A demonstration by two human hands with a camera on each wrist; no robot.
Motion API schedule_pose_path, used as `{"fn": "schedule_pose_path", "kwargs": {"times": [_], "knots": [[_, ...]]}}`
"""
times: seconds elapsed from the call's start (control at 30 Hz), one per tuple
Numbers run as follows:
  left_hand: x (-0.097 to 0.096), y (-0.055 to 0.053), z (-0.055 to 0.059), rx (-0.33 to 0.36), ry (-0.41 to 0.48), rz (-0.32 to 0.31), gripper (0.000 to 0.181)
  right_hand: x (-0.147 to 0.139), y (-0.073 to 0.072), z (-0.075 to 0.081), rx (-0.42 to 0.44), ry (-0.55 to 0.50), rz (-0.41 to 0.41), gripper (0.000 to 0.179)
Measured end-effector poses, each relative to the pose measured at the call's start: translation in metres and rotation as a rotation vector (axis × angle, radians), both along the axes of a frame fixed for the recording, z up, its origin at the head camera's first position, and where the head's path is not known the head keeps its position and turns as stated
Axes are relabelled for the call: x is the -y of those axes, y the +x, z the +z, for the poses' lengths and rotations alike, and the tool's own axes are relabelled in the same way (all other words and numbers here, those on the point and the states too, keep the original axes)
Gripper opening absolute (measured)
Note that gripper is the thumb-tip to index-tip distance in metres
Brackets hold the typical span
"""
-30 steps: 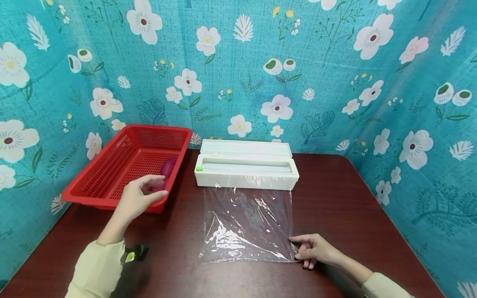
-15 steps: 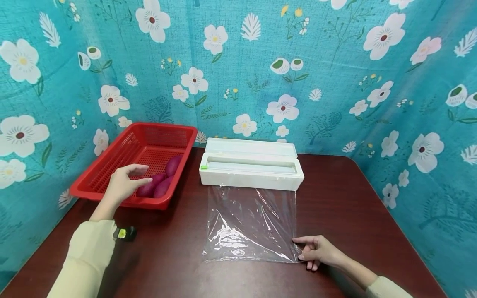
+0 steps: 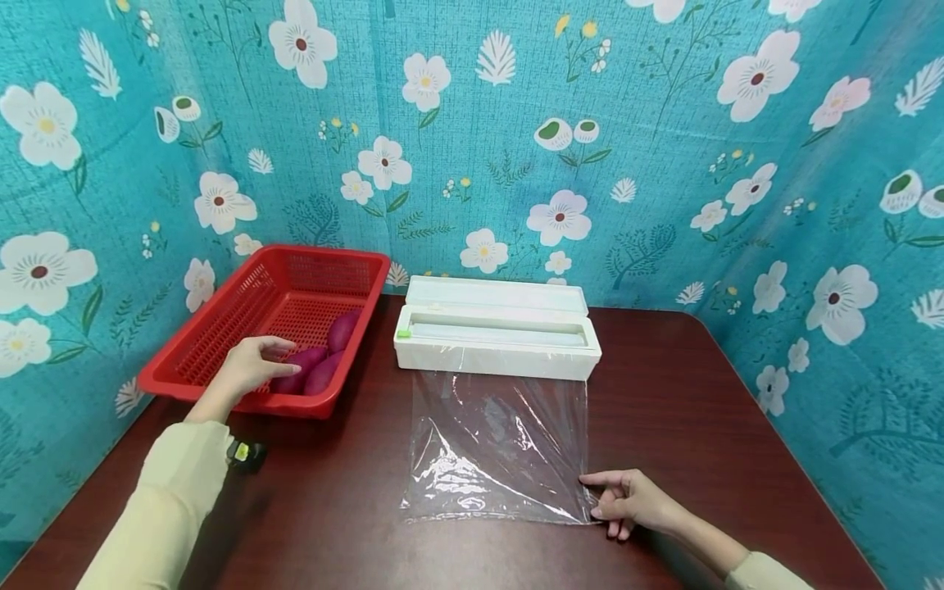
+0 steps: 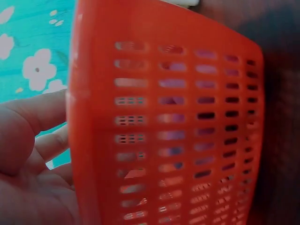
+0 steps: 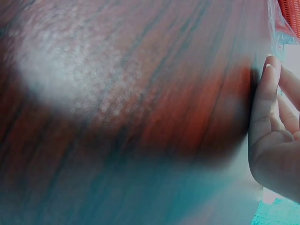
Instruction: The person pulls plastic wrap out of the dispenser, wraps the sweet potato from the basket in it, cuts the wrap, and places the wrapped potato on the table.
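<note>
My left hand (image 3: 251, 366) is inside the near part of a red basket (image 3: 361, 328), thumb and fingers apart and bent around the left end of a purple oval vegetable (image 3: 307, 359). Whether they touch it is unclear. Two more purple ones, perhaps sweet potatoes, lie close by. In the left wrist view the slotted basket wall (image 4: 96, 117) hides the fingertips. My right hand (image 3: 630, 501) pinches the near right corner of a sheet of plastic wrap (image 3: 501, 442). That sheet runs out from a white wrap dispenser (image 3: 497, 360) and lies over the table.
The dispenser's lid (image 3: 494, 293) stands raised at the back, and a green slider (image 3: 403, 334) sits at its left end. A dark wood table (image 3: 664, 393) bears everything. Flowered blue curtains (image 3: 472, 164) close off the back and sides.
My left hand has moved left across the basket, then down towards the purple vegetables, which came into fuller view. The right hand keeps its pinch on the wrap corner. The head view shifted slightly.
</note>
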State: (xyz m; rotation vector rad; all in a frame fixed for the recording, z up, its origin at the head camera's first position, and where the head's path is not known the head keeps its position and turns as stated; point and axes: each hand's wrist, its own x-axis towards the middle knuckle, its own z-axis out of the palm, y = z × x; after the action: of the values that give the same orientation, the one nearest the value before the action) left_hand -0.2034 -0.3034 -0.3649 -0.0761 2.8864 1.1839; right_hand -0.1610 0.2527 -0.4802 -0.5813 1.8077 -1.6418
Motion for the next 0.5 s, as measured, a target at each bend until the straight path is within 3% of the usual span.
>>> {"fn": "schedule_pose_path", "kwargs": {"times": [0.33,0.5], "knots": [[0.007,-0.017,0.0,0.127,-0.147,-0.085,0.05,0.002,0.0,0.001,0.006,0.03,0.001,0.052],[0.019,-0.027,0.003,0.183,-0.098,-0.129,0.053,0.003,-0.001,0.001,0.008,0.053,-0.004,0.053]]}}
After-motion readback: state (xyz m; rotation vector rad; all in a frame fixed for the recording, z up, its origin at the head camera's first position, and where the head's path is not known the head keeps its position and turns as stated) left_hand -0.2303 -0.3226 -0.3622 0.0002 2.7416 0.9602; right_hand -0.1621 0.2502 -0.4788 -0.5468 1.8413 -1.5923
